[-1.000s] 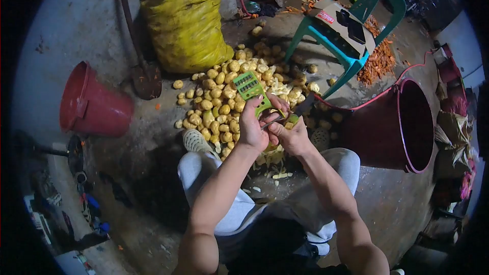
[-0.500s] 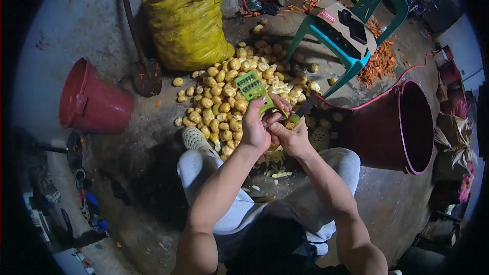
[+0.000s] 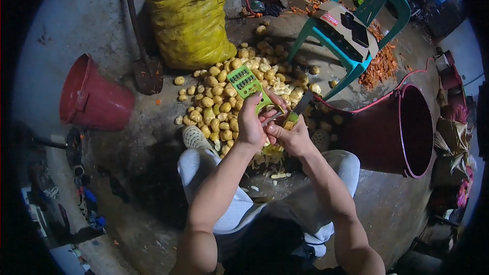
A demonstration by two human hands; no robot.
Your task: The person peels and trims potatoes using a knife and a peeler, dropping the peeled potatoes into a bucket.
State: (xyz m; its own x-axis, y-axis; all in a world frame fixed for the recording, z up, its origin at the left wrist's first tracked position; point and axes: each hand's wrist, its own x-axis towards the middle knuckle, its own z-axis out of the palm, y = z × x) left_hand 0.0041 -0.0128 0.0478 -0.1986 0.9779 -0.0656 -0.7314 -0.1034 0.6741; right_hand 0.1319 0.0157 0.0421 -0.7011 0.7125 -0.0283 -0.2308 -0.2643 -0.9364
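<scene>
My left hand (image 3: 251,125) is closed around a green plastic hand grater (image 3: 244,82), whose flat head with rows of slots points up and away from me. My right hand (image 3: 291,136) grips a knife (image 3: 304,103) by its green-and-yellow handle, the dark blade slanting up to the right. Both hands nearly meet above the floor, and the fingers of the two overlap around the grater's lower end. Just beyond them lies a heap of potatoes (image 3: 216,91), some of them peeled and paler. Peelings (image 3: 280,175) are scattered below my hands.
A full yellow sack (image 3: 191,20) stands behind the potatoes, beside a shovel (image 3: 147,74) leaning on the wall. Red buckets flank me, one at left (image 3: 97,94) and a larger tub (image 3: 387,132) at right. A teal chair (image 3: 331,46) carries cardboard; orange peelings (image 3: 382,66) lie behind it.
The grater's head has tilted and shifted slightly to the left and upward. The knife stays in my right hand, with its blade turned a little more upright.
</scene>
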